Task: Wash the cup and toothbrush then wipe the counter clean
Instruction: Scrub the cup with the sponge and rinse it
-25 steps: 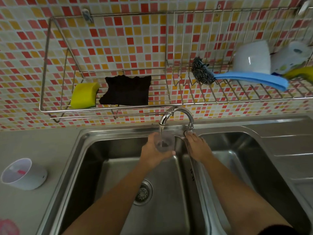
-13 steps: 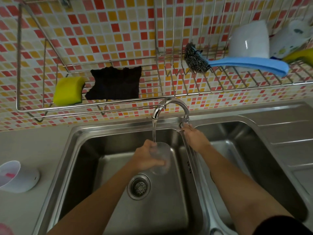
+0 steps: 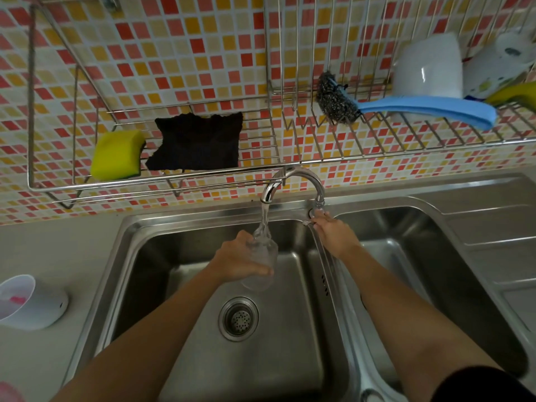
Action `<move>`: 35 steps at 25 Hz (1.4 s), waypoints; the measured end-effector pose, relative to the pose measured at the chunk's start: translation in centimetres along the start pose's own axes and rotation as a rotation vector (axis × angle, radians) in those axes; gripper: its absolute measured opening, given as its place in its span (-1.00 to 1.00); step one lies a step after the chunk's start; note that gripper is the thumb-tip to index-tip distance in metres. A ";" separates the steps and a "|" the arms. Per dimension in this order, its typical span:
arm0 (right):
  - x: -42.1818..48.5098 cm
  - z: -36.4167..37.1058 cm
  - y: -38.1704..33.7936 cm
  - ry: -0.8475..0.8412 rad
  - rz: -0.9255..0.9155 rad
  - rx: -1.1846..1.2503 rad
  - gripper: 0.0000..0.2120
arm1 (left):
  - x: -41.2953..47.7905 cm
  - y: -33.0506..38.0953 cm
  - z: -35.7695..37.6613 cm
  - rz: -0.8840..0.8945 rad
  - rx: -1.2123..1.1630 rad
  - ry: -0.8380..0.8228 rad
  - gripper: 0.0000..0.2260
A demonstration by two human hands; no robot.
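My left hand (image 3: 240,259) grips a clear glass cup (image 3: 260,266) over the left sink basin (image 3: 162,256), tilted with its mouth toward the tap. Water runs from the curved chrome faucet (image 3: 293,179) into the cup. My right hand (image 3: 333,235) rests on the faucet handle (image 3: 311,217) at the tap's base, fingers on the lever. A white holder (image 3: 32,303) with something pink inside stands on the grey counter (image 3: 58,250) at the left. I cannot make out a toothbrush clearly.
A wire rack (image 3: 174,181) on the tiled wall holds a yellow sponge (image 3: 117,155), a black cloth (image 3: 197,145), a steel scourer (image 3: 335,98) with a blue handle (image 3: 429,107), and white bowls (image 3: 429,65). The right basin (image 3: 435,256) and drainboard (image 3: 493,221) lie to the right.
The cup has come down from right under the spout and tipped sideways in my left hand. The view has shifted downward. My right hand stays at the tap handle.
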State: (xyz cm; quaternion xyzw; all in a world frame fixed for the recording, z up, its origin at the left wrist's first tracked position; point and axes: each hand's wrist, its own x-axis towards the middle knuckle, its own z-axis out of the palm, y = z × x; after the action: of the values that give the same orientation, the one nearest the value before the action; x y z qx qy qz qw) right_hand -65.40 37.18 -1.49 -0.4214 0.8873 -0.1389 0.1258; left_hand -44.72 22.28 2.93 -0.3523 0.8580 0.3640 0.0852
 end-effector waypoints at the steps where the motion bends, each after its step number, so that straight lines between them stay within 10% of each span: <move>1: 0.0 0.0 0.0 -0.003 0.006 -0.002 -0.63 | 0.0 -0.1 -0.1 0.001 0.017 -0.010 -0.34; 12: 0.1 0.0 0.2 0.005 0.010 -0.008 -0.66 | -0.4 2.6 -1.0 0.256 -0.266 0.151 -0.32; 25: 0.1 -0.1 -1.5 0.131 0.042 -0.158 -0.68 | 0.0 2.3 0.5 0.134 -0.464 0.150 -0.34; 35: -0.9 0.8 -1.4 0.334 0.297 0.439 -0.67 | 0.0 0.6 3.1 0.113 -0.766 0.140 -0.29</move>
State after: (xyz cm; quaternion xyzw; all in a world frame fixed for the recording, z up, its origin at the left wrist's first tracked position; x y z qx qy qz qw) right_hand -63.58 36.93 -1.68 -0.2214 0.8964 -0.3745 0.0849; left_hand -45.50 24.66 1.02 -0.3349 0.6818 0.6369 -0.1313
